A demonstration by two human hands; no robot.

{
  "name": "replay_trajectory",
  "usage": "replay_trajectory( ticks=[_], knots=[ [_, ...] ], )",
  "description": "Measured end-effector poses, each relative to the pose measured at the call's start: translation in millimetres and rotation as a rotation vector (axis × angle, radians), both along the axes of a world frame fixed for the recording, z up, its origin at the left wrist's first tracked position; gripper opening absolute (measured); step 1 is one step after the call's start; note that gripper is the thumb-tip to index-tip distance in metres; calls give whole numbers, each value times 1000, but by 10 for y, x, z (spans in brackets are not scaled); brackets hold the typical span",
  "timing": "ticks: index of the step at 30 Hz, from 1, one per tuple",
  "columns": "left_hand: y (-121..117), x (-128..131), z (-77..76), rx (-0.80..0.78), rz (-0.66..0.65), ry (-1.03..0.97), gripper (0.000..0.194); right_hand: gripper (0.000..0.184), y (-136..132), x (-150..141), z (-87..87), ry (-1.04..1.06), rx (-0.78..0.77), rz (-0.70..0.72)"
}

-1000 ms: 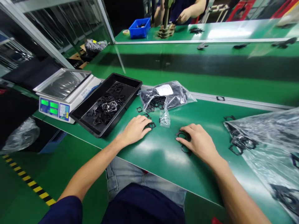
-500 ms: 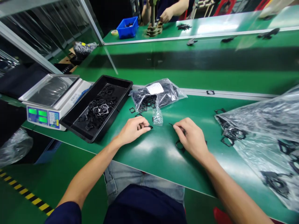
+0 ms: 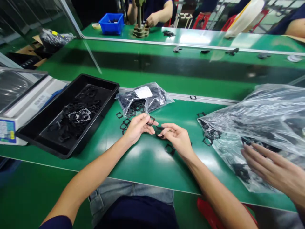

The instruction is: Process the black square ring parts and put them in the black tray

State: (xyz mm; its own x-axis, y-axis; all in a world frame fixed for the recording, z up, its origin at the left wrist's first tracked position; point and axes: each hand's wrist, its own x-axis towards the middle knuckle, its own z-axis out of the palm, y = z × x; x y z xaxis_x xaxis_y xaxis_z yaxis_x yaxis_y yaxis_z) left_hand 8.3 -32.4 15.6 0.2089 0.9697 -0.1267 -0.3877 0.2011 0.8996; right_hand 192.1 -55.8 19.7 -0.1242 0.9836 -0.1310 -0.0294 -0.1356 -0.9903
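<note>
My left hand and my right hand meet over the green table. The left fingers pinch a small black square gasket. The right fingers hold another black gasket. Loose black gaskets lie just left of my left hand, and one more gasket lies under my right wrist. A small clear bag of gaskets with a white label rests just beyond my hands.
A black tray with several gaskets sits at the left, beside a weighing scale. A large clear plastic bag covers the right. Another person's hand reaches in at the right. A person works across the conveyor near a blue bin.
My hands have come together, each lifting a gasket off the table. The view has shifted right. Another person's hand has come in at the right edge.
</note>
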Motion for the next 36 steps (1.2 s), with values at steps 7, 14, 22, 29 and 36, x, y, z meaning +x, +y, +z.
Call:
replay_trajectory(
  ticks=[7, 14, 22, 29, 36],
  knots=[
    [-117, -72, -100, 366, 153, 318, 32, 30, 4, 4, -47, -20, -12, -37],
    [-219, 9, -152, 921, 243, 764, 16, 26, 12, 21, -63, 17, -10, -56],
    [-234, 26, -208, 1033, 232, 843, 21, 20, 4, 17, -42, -35, -16, -60],
    [-266, 29, -187, 1050, 255, 894, 20, 32, -14, -6, 31, 195, -169, -109],
    [-283, 48, -192, 1018, 265, 950, 17, 32, -31, -38, 9, 262, -273, -25]
  ],
)
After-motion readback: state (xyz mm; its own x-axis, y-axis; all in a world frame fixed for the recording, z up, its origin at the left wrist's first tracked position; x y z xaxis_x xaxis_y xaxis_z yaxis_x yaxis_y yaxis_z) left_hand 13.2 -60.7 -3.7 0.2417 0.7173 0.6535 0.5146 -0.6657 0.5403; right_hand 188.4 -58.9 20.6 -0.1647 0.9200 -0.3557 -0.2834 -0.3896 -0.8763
